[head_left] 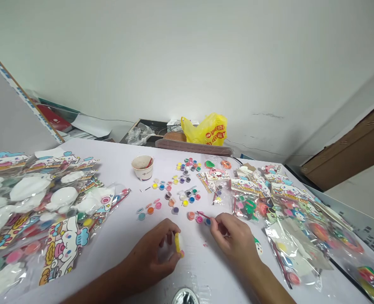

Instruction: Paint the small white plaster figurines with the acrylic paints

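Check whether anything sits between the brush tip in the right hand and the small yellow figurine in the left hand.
Nothing visible does. The right hand holds a thin red-handled paintbrush over the small paint pots; the left hand holds the small yellow painted figurine, with only bare white table between them.

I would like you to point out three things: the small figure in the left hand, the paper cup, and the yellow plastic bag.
small figure (177, 244), head view, on its yellow painted face.
paper cup (143, 171), head view, on its outer wall.
yellow plastic bag (206, 128), head view, on its front side.
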The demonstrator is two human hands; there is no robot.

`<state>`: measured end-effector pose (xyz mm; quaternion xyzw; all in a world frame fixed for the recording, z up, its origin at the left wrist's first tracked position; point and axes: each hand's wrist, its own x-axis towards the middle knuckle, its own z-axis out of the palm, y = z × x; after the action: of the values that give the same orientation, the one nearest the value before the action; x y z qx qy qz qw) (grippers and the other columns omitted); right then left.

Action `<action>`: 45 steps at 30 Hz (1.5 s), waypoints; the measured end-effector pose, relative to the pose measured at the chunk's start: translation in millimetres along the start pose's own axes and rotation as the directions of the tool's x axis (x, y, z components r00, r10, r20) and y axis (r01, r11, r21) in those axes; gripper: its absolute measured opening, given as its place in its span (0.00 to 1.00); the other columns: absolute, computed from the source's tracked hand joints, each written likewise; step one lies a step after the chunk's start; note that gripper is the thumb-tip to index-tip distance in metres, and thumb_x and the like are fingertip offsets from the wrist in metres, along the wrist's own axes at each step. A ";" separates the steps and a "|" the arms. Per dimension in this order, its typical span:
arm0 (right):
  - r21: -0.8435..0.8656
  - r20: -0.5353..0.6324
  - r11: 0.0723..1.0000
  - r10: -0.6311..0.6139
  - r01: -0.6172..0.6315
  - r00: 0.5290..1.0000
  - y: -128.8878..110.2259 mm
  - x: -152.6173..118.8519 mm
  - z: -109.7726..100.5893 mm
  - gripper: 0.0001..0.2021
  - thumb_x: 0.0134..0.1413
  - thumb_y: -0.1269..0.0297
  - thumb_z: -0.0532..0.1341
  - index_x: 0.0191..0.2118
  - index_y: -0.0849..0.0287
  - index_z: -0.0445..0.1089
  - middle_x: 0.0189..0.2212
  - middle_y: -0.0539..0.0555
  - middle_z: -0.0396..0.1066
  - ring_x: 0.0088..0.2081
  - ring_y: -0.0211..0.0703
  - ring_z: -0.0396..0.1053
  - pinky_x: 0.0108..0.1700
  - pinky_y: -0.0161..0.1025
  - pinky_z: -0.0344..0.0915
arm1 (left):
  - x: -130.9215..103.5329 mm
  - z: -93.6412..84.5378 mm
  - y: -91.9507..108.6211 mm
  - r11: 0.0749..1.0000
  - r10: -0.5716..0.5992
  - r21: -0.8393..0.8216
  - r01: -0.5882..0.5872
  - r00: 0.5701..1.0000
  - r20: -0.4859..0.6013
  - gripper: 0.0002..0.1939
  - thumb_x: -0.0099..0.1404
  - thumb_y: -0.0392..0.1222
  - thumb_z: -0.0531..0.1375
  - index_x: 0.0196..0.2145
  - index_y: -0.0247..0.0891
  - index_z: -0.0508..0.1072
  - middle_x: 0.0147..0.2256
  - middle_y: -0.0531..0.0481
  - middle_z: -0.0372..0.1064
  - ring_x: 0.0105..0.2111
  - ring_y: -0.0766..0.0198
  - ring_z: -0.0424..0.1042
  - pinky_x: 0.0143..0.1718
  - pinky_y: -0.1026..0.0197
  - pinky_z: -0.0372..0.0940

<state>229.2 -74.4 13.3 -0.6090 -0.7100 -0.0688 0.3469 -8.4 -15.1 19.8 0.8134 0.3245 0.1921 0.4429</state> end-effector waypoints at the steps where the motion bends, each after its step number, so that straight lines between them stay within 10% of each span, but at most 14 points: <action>1: -0.006 0.003 1.000 0.003 -0.003 1.000 -0.3 -0.3 0.2 0.13 0.62 0.68 0.55 0.24 0.58 0.61 0.18 0.47 0.60 0.20 0.35 0.57 0.24 0.33 0.52 | 0.0 -0.2 0.2 1.000 -0.001 0.001 0.001 1.000 -0.001 0.11 0.59 0.35 0.57 0.40 0.41 0.63 0.33 0.54 0.62 0.33 0.64 0.63 0.36 0.62 0.62; 45: 0.049 0.031 0.995 0.090 -0.091 0.995 0.5 -1.2 -12.7 0.09 0.56 0.69 0.55 0.25 0.57 0.61 0.17 0.46 0.59 0.19 0.35 0.58 0.24 0.33 0.54 | -0.1 1.5 -4.3 0.999 -0.034 -0.016 0.034 0.999 0.023 0.12 0.60 0.36 0.57 0.42 0.42 0.63 0.33 0.54 0.61 0.33 0.63 0.63 0.37 0.61 0.62</action>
<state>234.9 -81.8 21.9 -0.6326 -0.6880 -0.0264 0.3546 -9.1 -14.4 15.4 0.8063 0.3316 0.1781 0.4563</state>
